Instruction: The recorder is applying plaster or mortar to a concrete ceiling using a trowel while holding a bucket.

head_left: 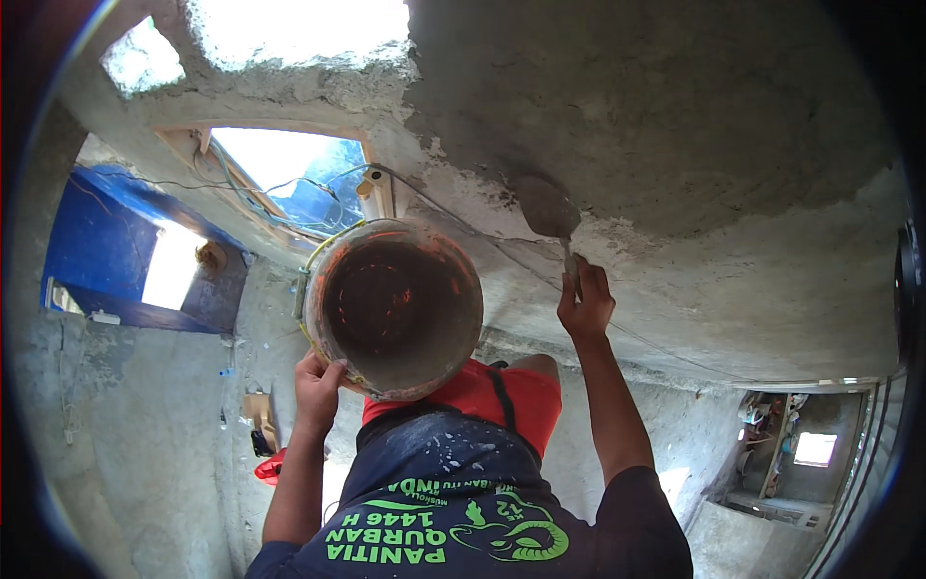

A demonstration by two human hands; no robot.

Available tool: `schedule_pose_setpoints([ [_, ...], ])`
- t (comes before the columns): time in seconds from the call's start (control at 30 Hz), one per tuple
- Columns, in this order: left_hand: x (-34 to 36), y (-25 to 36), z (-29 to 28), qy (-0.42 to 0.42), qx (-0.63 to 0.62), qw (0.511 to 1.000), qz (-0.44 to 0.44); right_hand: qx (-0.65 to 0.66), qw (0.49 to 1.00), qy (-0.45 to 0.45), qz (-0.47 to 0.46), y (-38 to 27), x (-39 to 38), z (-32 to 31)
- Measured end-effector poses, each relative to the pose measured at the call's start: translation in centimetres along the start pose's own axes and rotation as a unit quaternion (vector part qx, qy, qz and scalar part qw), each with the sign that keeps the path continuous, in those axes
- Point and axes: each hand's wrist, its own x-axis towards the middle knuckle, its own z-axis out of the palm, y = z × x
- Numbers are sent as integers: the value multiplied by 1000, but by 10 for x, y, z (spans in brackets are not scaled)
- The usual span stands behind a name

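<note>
Trowel (pixel 548 206) is grasped in the right hand (pixel 586 301), its blade at the ragged lower edge of dark plaster (pixel 675 116); the left hand (pixel 318 388) grips the bucket (pixel 460 289) by its edge (some open room lies between both).

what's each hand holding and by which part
The left hand holds a bucket by its rim; the right hand holds a trowel by its handle.

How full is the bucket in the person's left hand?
Not full: inside the bucket, the inner wall runs well down to a dark bottom, with orange patches showing. Whether any material lies there, I cannot tell.
</note>
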Motion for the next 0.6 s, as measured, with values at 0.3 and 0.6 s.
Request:
schedule_pose_setpoints([
  [0.3, 5, 1, 4, -41, 1, 999, 6, -65, 990, -120, -47, -5, 37, 42],
  [0.6, -1, 9, 4, -37, 26, 999, 10, -14, 998, -30, -59, -19, 47, 15],
])
